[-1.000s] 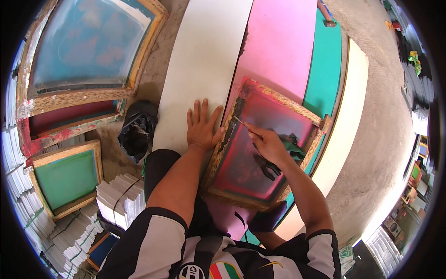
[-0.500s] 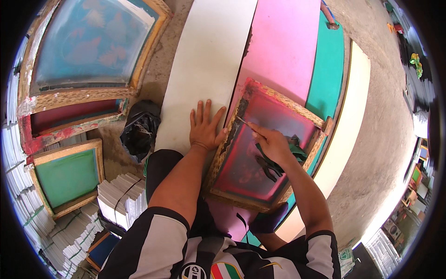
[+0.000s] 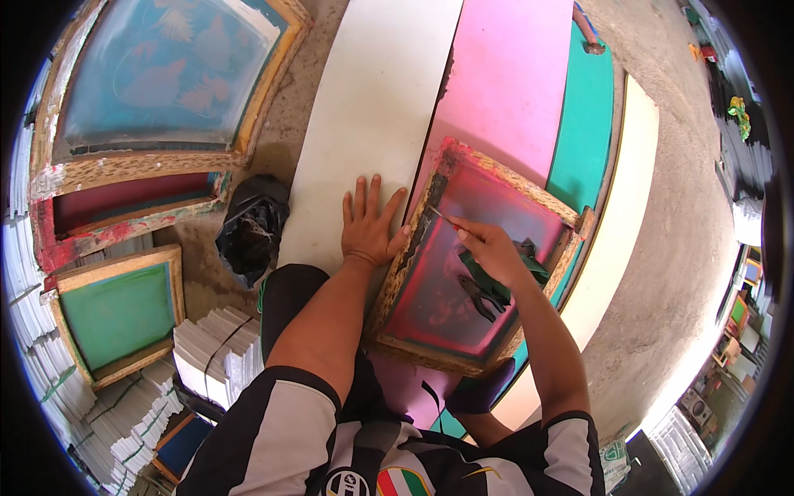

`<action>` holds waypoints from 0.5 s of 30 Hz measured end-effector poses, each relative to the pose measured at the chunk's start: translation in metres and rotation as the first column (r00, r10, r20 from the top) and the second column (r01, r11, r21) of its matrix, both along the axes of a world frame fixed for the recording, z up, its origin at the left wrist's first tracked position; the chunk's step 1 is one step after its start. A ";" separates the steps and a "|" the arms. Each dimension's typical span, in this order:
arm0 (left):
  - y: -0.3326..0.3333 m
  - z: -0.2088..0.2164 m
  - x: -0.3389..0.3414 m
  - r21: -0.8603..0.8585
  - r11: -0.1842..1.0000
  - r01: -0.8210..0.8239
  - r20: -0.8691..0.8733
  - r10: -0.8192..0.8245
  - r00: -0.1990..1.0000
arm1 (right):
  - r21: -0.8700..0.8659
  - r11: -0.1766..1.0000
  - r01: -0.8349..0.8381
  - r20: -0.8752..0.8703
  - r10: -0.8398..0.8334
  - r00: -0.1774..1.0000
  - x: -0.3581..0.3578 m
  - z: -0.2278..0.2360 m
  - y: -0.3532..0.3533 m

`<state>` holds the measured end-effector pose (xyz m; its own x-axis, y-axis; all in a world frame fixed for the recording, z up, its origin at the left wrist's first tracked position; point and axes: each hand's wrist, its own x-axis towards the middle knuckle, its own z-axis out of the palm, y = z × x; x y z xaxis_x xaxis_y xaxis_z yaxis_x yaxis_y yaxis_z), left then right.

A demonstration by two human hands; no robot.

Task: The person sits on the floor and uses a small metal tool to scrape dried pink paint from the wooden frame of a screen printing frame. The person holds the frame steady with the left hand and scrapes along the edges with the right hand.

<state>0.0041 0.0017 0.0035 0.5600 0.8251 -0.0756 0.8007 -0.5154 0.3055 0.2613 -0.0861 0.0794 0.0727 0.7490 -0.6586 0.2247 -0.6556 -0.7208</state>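
A wooden silk-screen frame with pink-stained mesh lies tilted on the coloured boards in front of me. My right hand is closed round a thin screwdriver-like tool with a reddish handle. Its slim metal tip points at the dark inner edge of the frame's left rail. Beneath that hand, dark-handled pliers and a dark green cloth rest on the mesh. My left hand lies flat, fingers spread, on the white board, its thumb beside the left rail.
Pink, green and cream boards lie side by side. Left are a blue screen frame, a green one, a black plastic bag and stacked white sheets. Concrete floor extends to the right.
My right hand and the thin tool have shifted slightly to the right. The left hand has stayed flat on the white board; the whole view has moved a little.
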 end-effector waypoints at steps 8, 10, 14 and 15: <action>-0.001 -0.001 -0.004 -0.014 1.000 -0.005 0.009 0.005 1.000 | -0.026 0.961 -0.277 0.599 0.237 0.765 -0.033 0.038 -0.019; -0.001 -0.001 -0.003 -0.030 1.000 -0.001 -0.012 0.001 1.000 | -0.028 0.959 -0.282 0.609 0.240 0.756 -0.035 0.039 -0.020; 0.000 -0.001 -0.004 -0.040 0.999 -0.003 -0.024 0.002 1.000 | -0.025 0.946 -0.324 0.658 0.260 0.707 -0.038 0.038 -0.020; 0.000 -0.001 -0.004 -0.038 0.999 -0.002 -0.028 0.001 1.000 | -0.057 0.935 -0.350 0.681 0.292 0.671 -0.040 0.039 -0.019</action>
